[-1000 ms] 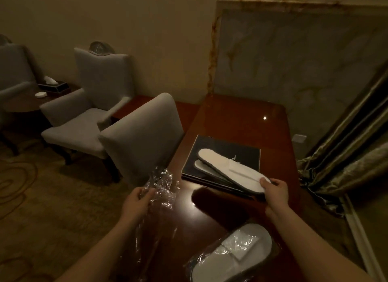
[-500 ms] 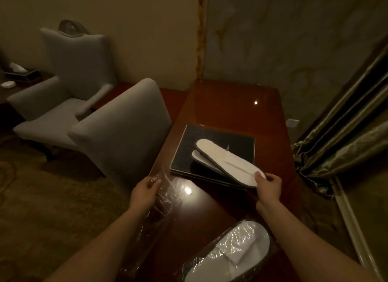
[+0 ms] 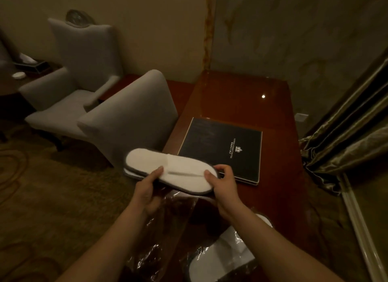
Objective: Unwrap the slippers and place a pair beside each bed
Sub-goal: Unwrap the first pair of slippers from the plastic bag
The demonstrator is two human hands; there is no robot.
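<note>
An unwrapped pair of white slippers [image 3: 178,168] with grey edging is stacked flat and held in the air over the near left edge of the wooden desk [image 3: 241,97]. My left hand [image 3: 148,189] grips the stack from below with its thumb on top. My right hand [image 3: 225,182] grips the toe end. Below my hands the empty clear plastic wrapper [image 3: 168,229] lies crumpled on the desk. A second pair of white slippers [image 3: 222,256], still in clear plastic, lies at the desk's near edge.
A black hotel folder [image 3: 222,147] lies on the desk. A grey chair [image 3: 130,118] stands against the desk's left side, a grey armchair [image 3: 69,80] farther left. Curtains [image 3: 346,139] hang at right. Patterned carpet covers the floor at left.
The slipper pair was lifted off the black folder and brought toward me. My left hand let go of the plastic wrapper and took hold of the slippers. The camera view tilted down.
</note>
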